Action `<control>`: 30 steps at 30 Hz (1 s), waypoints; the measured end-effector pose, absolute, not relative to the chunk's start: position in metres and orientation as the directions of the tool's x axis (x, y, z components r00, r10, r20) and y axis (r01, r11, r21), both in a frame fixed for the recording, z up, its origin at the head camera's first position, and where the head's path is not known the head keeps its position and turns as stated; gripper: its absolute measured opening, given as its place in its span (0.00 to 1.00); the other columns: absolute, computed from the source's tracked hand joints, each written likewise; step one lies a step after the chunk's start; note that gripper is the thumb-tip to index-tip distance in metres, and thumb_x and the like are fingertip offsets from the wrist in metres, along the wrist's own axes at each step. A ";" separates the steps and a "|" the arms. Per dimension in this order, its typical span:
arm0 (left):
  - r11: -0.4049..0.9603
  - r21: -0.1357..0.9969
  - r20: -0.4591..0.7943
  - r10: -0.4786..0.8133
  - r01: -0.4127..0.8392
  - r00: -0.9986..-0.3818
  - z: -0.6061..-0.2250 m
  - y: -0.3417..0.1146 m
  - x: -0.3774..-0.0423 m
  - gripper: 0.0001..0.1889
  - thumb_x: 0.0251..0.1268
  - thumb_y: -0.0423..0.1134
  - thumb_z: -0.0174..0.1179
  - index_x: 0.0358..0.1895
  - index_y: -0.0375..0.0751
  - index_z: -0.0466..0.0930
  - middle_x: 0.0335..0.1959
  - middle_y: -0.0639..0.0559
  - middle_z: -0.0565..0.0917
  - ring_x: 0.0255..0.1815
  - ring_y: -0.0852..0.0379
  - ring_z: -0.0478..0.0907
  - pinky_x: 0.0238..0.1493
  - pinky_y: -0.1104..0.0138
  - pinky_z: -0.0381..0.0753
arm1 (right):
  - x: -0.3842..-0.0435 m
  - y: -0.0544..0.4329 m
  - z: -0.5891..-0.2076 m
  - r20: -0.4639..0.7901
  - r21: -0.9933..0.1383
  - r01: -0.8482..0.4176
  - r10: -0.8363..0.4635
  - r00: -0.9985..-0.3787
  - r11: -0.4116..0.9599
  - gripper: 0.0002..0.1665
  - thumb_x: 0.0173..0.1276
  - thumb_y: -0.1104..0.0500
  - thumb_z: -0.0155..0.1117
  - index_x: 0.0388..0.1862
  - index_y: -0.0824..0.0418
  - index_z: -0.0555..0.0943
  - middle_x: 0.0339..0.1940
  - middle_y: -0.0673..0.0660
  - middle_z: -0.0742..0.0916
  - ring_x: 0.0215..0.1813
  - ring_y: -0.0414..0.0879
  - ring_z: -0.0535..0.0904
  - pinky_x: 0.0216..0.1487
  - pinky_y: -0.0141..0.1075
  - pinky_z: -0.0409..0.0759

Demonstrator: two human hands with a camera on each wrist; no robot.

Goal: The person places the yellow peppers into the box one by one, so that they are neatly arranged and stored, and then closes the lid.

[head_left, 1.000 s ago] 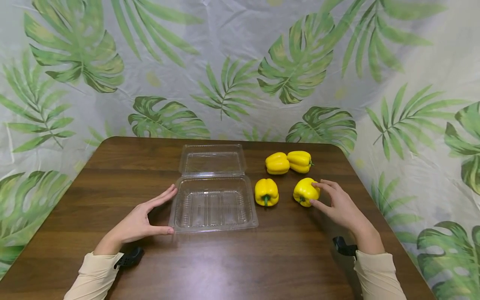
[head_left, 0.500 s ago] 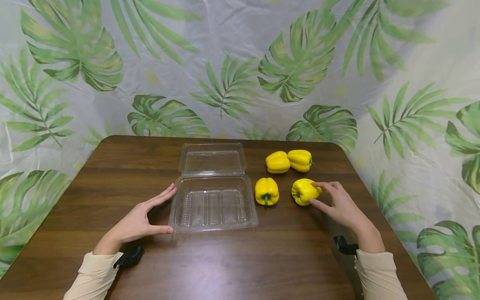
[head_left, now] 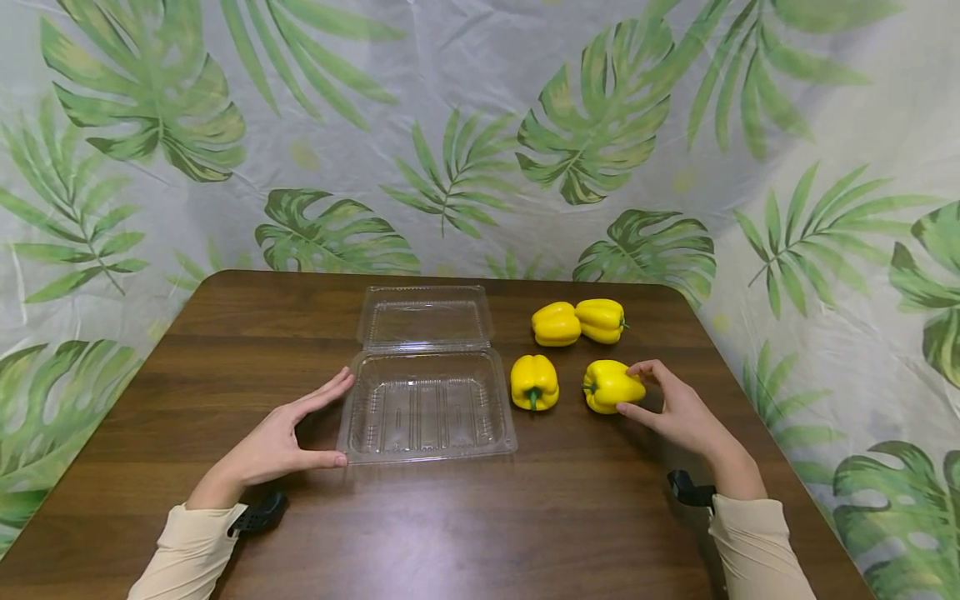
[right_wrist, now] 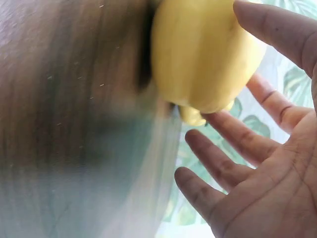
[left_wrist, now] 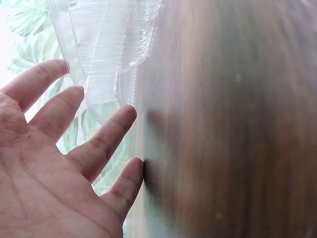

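My left hand [head_left: 276, 437] rests with spread fingers at the left side of a clear plastic clamshell container [head_left: 507, 417], its thumb at the near left corner. The left wrist view shows the fingertips right at the container's rim [left_wrist: 64, 44]. On the right, my right hand [head_left: 686, 412] holds a yellow bell pepper [head_left: 606, 387] between thumb and index finger, the pepper lying on its side with its green stem pointing left. In the right wrist view the thumb lies on the pepper [right_wrist: 203, 54], and the other fingers extend loosely beside it.
Another yellow bell pepper [head_left: 534, 379] sits just right of the container, stem toward me. Two more peppers, one left [head_left: 556, 324] and one right [head_left: 600, 320], lie side by side farther back. The container's lid [head_left: 427, 321] lies folded back on the brown table [head_left: 262, 325].
The pepper at my right hand has turned, so its stem has swung from facing me to pointing left. My right index finger has shifted slightly. The left hand and container have stayed put.
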State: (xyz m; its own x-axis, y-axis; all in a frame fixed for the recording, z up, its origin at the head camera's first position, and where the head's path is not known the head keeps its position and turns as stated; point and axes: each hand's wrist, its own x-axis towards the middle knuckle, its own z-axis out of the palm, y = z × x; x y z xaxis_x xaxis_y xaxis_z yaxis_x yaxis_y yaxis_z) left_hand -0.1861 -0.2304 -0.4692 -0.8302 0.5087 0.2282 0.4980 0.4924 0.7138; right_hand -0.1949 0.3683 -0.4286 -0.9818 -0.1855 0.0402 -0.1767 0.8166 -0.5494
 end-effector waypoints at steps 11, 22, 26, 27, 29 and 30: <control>0.471 0.733 0.232 0.504 0.491 -0.832 -0.471 -0.236 -0.183 0.54 0.57 0.43 0.83 0.86 0.52 0.61 0.89 0.41 0.58 0.84 0.75 0.51 0.72 0.86 0.47 | -0.205 0.370 -0.441 0.018 -0.679 -0.193 -0.247 -0.969 0.708 0.48 0.74 0.48 0.75 0.85 0.56 0.63 0.84 0.67 0.70 0.80 0.73 0.67 0.76 0.73 0.65; 0.465 0.738 0.229 0.511 0.490 -0.829 -0.472 -0.233 -0.183 0.52 0.58 0.42 0.82 0.85 0.49 0.64 0.89 0.40 0.57 0.85 0.74 0.51 0.73 0.84 0.48 | -0.212 0.380 -0.455 0.081 -0.771 -0.227 -0.263 -0.961 0.594 0.45 0.72 0.57 0.77 0.83 0.58 0.69 0.80 0.64 0.76 0.70 0.50 0.79 0.61 0.19 0.74; 0.466 0.738 0.225 0.513 0.489 -0.829 -0.472 -0.233 -0.185 0.51 0.58 0.42 0.82 0.85 0.49 0.64 0.89 0.44 0.57 0.85 0.74 0.51 0.73 0.83 0.49 | -0.212 0.380 -0.453 0.090 -0.774 -0.219 -0.238 -0.967 0.594 0.43 0.71 0.57 0.78 0.81 0.57 0.71 0.76 0.65 0.79 0.65 0.49 0.81 0.59 0.21 0.77; 0.465 0.737 0.226 0.513 0.490 -0.828 -0.472 -0.233 -0.185 0.51 0.58 0.42 0.82 0.85 0.49 0.64 0.89 0.44 0.57 0.85 0.74 0.51 0.73 0.83 0.49 | -0.212 0.380 -0.453 0.092 -0.773 -0.216 -0.231 -0.969 0.597 0.43 0.71 0.57 0.78 0.81 0.57 0.71 0.75 0.65 0.79 0.64 0.47 0.81 0.59 0.21 0.77; 0.461 0.740 0.226 0.515 0.490 -0.826 -0.473 -0.232 -0.185 0.51 0.58 0.42 0.82 0.85 0.49 0.64 0.89 0.45 0.57 0.85 0.74 0.51 0.73 0.84 0.48 | -0.212 0.381 -0.454 0.091 -0.769 -0.209 -0.221 -0.971 0.604 0.42 0.71 0.57 0.78 0.80 0.56 0.72 0.73 0.64 0.80 0.62 0.46 0.81 0.58 0.22 0.78; 0.459 0.741 0.226 0.517 0.490 -0.826 -0.473 -0.231 -0.186 0.51 0.58 0.41 0.82 0.85 0.49 0.64 0.89 0.45 0.57 0.85 0.74 0.51 0.73 0.84 0.48 | -0.212 0.381 -0.454 0.092 -0.766 -0.208 -0.218 -0.972 0.608 0.42 0.71 0.57 0.78 0.80 0.56 0.72 0.73 0.64 0.80 0.61 0.45 0.81 0.58 0.22 0.78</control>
